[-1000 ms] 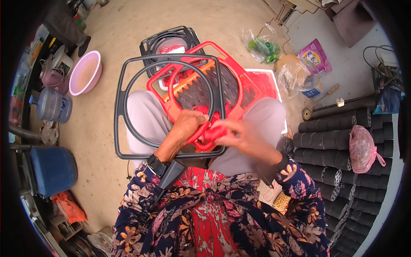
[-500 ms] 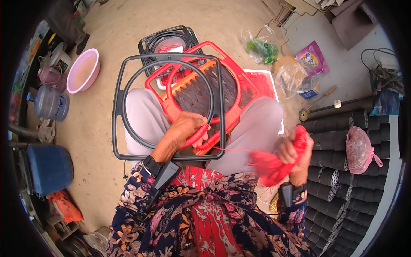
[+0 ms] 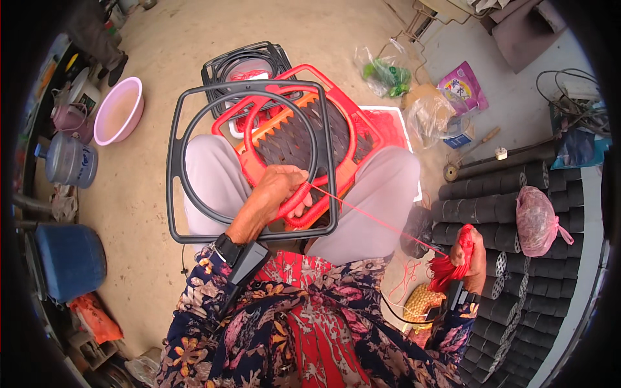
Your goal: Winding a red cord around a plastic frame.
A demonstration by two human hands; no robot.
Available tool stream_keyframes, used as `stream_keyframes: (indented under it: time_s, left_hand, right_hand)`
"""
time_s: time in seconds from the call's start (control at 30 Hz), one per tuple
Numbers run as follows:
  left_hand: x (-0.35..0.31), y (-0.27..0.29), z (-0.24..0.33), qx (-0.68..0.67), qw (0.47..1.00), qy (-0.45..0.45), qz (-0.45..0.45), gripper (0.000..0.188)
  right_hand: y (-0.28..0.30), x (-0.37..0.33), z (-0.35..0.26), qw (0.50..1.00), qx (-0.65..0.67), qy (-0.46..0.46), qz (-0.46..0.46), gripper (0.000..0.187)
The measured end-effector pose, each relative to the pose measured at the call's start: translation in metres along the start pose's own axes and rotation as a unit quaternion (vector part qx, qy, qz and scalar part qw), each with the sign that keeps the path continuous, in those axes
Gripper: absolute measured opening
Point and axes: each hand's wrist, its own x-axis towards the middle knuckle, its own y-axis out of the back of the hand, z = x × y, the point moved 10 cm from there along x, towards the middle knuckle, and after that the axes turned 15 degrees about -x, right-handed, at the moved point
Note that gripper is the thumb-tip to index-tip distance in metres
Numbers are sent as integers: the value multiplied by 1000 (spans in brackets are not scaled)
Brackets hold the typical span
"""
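Note:
Across my lap lies a black plastic frame (image 3: 173, 167) with a round inner ring. Tight red cord wrapping (image 3: 296, 199) covers the ring's lower right part. My left hand (image 3: 275, 191) is closed around the ring at this wrapping, fingertips partly hidden behind it. Out to the right, my right hand (image 3: 477, 258) is closed on a bundle of red cord (image 3: 447, 270). One red strand (image 3: 375, 221) runs taut between the ring and the bundle. Under the black frame sits a red frame (image 3: 354, 167) of similar shape, over an orange-edged piece with dark strips (image 3: 291, 139).
Another black frame (image 3: 279, 46) lies farther ahead. Stacked black rolls (image 3: 482, 210) fill the right side, a pink bag (image 3: 535, 223) on them. A pink basin (image 3: 121, 110), a water jug (image 3: 71, 161) and a blue bin (image 3: 71, 262) stand left. A person's leg (image 3: 97, 32) shows far left.
My right hand has swung outward to the right and down with the cord bundle, and the strand has drawn straight. My left hand keeps its hold on the ring.

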Motion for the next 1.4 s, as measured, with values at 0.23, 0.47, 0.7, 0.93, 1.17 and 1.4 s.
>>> stream_keyframes:
  time_s: [0.23, 0.47, 0.7, 0.93, 1.17, 1.4]
  left_hand:
    - [-4, -2, -24, 143, 990, 16, -14, 17]
    - [-7, -16, -68, 448, 889, -87, -30, 23]
    - [-30, -36, -39, 538, 814, -220, 15, 29]
    - [-37, -43, -37, 520, 825, -221, 9, 32]
    - [-39, -44, -39, 516, 827, -225, 2, 31]
    - [-44, -49, -35, 498, 826, -265, -1, 31]
  right_hand:
    - [-40, 4, -123, 993, -2, 114, -3, 42]
    - [-161, -44, -328, 870, 24, 436, -228, 37]
    - [-275, -19, -367, 824, 9, 433, -366, 36]
    - [-359, 34, -286, 838, -224, 474, -155, 36]
    - [-440, 30, -142, 605, -427, 597, -308, 34]
    - [-409, 75, -38, 696, -457, 296, -468, 34]
